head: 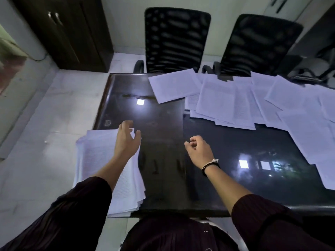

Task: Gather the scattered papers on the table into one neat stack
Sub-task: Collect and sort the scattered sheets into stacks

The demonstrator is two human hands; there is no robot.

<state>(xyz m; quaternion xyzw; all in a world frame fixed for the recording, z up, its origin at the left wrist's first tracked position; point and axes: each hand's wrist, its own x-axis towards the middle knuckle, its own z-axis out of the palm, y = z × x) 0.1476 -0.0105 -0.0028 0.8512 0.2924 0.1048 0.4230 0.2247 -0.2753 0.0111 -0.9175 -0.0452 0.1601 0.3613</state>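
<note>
- Already a thick stack [101, 160] of printed papers lies at the table's near-left corner, about 8 o'clock from the table's middle, its edges ragged and its left side hanging past the table edge.
- Loose sheets [226, 102] still fan across the far-right part of the table, from 12 to 3 o'clock, overlapping one another; one sheet [174, 86] lies apart at about 12 o'clock.
- Left hand [127, 140] hovers over the stack's far-right corner, fingers spread and relaxed, holding nothing; whether it touches the paper I cannot tell.
- Right hand [198, 151] hangs above bare table near the middle, fingers loosely curled, nothing in it.
- Judgement: the step in hand looks like reaching for more sheets. To do it well, slide the nearest overlapping sheets together flat with the right hand rather than lifting one at a time, steady the stack with the left, and pull the stack inward so it cannot slip off the edge; square the edges last.
- Table [163, 160] is dark and glossy, mirroring ceiling lights.
- Two black mesh chairs [175, 38] stand at the far side, 12 and 1 o'clock.
- Dark cabinet [63, 33] stands at 10 o'clock on a pale tiled floor [45, 115].
</note>
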